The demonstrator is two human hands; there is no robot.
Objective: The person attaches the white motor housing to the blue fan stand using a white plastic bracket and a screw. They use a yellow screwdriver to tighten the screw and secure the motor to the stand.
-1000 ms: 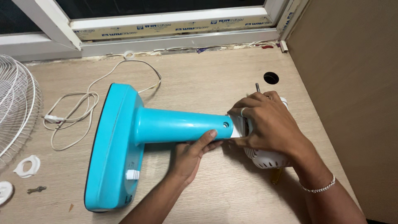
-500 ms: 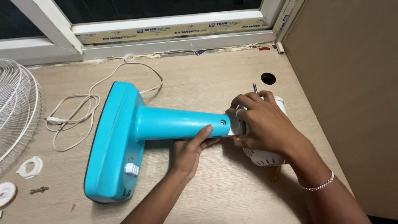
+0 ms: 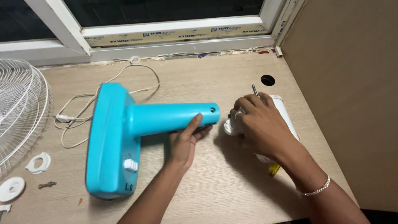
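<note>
A turquoise fan base with a tapered column (image 3: 124, 124) lies on its side on the wooden table. My left hand (image 3: 184, 139) grips the column near its open end from below. To the right, my right hand (image 3: 259, 124) holds the white fan motor housing (image 3: 284, 112), whose metal shaft (image 3: 254, 89) points away. A small gap separates the column's end from the motor's white neck (image 3: 230, 126). A yellow screwdriver handle (image 3: 273, 169) peeks out under my right wrist.
A white wire fan guard (image 3: 20, 108) lies at the left edge. A white power cord (image 3: 83, 103) coils behind the base. White plastic rings (image 3: 38, 162) and a small screw (image 3: 47, 184) sit at lower left. A cable hole (image 3: 268, 80) and brown wall panel are at right.
The turquoise column has come off the motor neck: my left hand drew the base leftward, opening a gap. My right hand stays on the motor housing.
</note>
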